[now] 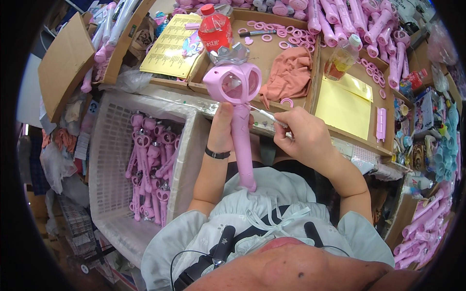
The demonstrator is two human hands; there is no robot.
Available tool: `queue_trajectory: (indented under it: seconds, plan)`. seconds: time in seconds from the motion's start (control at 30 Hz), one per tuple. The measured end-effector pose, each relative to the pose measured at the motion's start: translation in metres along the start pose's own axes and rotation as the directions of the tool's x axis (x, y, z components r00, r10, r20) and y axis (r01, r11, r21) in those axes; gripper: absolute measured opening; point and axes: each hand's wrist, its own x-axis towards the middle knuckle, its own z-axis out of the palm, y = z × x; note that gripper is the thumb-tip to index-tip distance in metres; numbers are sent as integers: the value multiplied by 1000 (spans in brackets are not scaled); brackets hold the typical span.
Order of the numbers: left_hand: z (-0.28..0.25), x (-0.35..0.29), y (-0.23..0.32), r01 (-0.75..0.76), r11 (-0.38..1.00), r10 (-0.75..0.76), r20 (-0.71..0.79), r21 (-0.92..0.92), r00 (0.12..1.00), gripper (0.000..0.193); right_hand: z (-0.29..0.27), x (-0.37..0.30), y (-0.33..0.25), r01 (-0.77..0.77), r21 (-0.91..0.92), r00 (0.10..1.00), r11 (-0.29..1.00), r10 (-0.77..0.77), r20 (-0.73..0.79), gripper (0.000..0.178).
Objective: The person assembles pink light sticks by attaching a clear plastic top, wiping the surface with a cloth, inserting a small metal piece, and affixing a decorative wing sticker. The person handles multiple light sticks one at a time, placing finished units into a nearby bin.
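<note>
In front of my body stands a pink toy wand [241,145], upright, with a round windowed head and a grey crown on top. My left hand [222,128] is closed around its neck, just below the head. Between the fingers of my right hand [307,137] is a slim white pen-like tool [267,115]. Its thin tip reaches the wand's neck under the head; whether it touches is too small to tell.
A white plastic basket [108,150] at the left holds several pink wands. Behind are cardboard trays [238,29] with pink rings [303,38], an orange cloth [290,72], a red bottle [215,34], a clear bottle [342,57] and yellow paper [342,112]. Pink handles [422,228] pile up at the right.
</note>
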Motion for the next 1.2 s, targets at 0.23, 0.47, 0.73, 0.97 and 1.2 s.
queue_trajectory:
  seconds: [0.23, 0.47, 0.73, 0.97, 1.2]
  plan:
    - [8, -7, 6, -11, 995, 25, -142, 102, 989, 39, 4, -2, 0, -16, -15, 1000, 1000, 16, -6, 20]
    - [3, -11, 10, -40, 921, 127, -203, 386, 971, 50, 17, -25, 13, -642, 646, 742, 414, 547, 387, 14]
    - [11, -22, 2, -132, 788, 231, -91, 601, 969, 58, 24, -47, 28, -685, 653, 708, 324, 509, 490, 17]
    - [1, -21, -6, -9, 916, 72, -142, 401, 987, 54, 31, -49, 22, -347, 419, 937, 839, 332, 110, 14]
    - [5, -22, -6, -10, 841, 66, -84, 542, 994, 54, 34, -48, 22, -409, 384, 913, 828, 365, 184, 15]
